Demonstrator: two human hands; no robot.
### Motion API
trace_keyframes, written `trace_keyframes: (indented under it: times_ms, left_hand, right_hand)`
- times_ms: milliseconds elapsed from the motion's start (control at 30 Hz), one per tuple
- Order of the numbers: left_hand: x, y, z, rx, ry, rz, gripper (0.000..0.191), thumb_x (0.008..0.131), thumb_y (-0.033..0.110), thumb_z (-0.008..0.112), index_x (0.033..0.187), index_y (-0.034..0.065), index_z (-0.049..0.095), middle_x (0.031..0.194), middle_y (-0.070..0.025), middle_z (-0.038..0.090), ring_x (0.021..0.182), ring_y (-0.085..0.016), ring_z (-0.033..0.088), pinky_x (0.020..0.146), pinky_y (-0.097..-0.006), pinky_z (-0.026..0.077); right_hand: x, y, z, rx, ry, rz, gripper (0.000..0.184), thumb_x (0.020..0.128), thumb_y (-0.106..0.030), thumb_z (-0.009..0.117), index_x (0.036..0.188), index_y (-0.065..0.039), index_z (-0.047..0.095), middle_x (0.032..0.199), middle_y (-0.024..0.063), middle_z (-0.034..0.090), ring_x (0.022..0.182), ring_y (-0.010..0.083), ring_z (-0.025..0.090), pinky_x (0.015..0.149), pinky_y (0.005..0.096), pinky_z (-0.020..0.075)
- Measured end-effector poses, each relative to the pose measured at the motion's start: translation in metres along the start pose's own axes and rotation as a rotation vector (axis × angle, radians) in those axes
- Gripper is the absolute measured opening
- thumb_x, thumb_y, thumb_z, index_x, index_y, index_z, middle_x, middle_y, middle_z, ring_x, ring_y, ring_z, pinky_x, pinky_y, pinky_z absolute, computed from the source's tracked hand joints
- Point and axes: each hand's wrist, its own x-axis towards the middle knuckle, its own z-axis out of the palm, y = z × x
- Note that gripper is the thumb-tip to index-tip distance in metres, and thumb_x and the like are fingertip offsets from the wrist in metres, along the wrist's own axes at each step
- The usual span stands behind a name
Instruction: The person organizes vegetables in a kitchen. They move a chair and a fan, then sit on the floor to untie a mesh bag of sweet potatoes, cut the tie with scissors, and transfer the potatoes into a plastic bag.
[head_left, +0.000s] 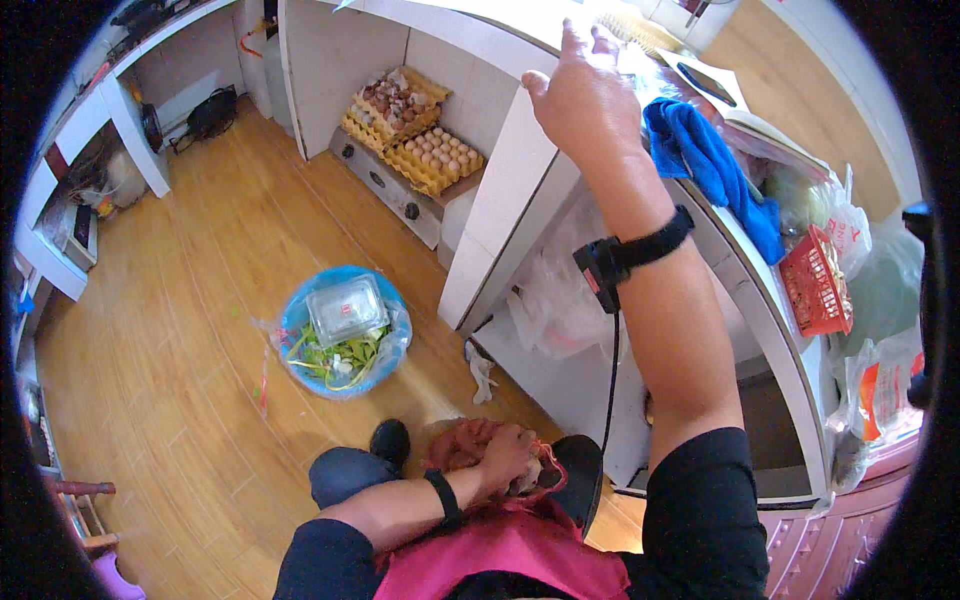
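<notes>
Down by my knees, my left hand (510, 456) grips a red mesh bag (459, 442) with lumpy contents I cannot identify. Loose red netting and something pale show beside its fingers. My right hand (589, 105) reaches up to the bright white counter (517, 30), fingers apart and holding nothing visible. Glare hides whether its fingertips touch the surface. Just beyond them lies a pale yellow netted item (637, 31). A blue cloth (701, 154) hangs over the counter edge close to my right wrist. Black bands circle both wrists, the right one carrying a small device with a cable.
A blue bin (405, 337) on the wood-look floor holds greens and a clear plastic box (346, 309). Egg trays (435, 161) rest on a gas stove (386, 184) under the counter. A phone (706, 82) and a red basket (814, 285) sit on the right-hand counter.
</notes>
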Motion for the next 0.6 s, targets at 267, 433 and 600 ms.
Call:
trace_keyframes:
  times_ms: [267, 433, 600]
  left_hand:
    - [0.004, -0.016, 0.011, -0.352, 0.064, -0.093, 0.034, 0.095, 0.025, 0.043, 0.087, -0.0039, 0.059, 0.083, -0.0190, 0.064, 0.080, -0.032, 0.062, 0.072, -0.0418, 0.047]
    - [-0.002, 0.007, -0.011, -0.364, 0.074, -0.209, 0.034, 0.096, 0.025, 0.042, 0.088, -0.0023, 0.061, 0.084, -0.0165, 0.065, 0.081, -0.029, 0.063, 0.075, -0.0406, 0.048]
    - [-0.003, 0.020, -0.009, -0.267, 0.153, -0.367, 0.032, 0.093, 0.028, 0.049, 0.092, -0.0027, 0.058, 0.081, -0.0147, 0.062, 0.071, -0.029, 0.060, 0.067, -0.0408, 0.047]
  right_hand:
    - [0.026, 0.014, 0.030, 0.095, -0.219, -0.248, 0.027, 0.091, -0.025, 0.055, 0.109, -0.008, 0.066, 0.107, 0.0129, 0.066, 0.091, 0.0281, 0.065, 0.083, 0.0344, 0.0514]
    - [0.024, 0.008, 0.027, 0.333, -0.037, -0.197, 0.022, 0.090, -0.023, 0.054, 0.096, -0.008, 0.069, 0.096, 0.0133, 0.067, 0.087, 0.0289, 0.065, 0.077, 0.0358, 0.0518]
    - [-0.054, 0.015, 0.024, 0.657, -0.087, -0.442, 0.015, 0.085, -0.021, 0.057, 0.082, -0.010, 0.067, 0.082, 0.0114, 0.064, 0.078, 0.0309, 0.063, 0.069, 0.0395, 0.0518]
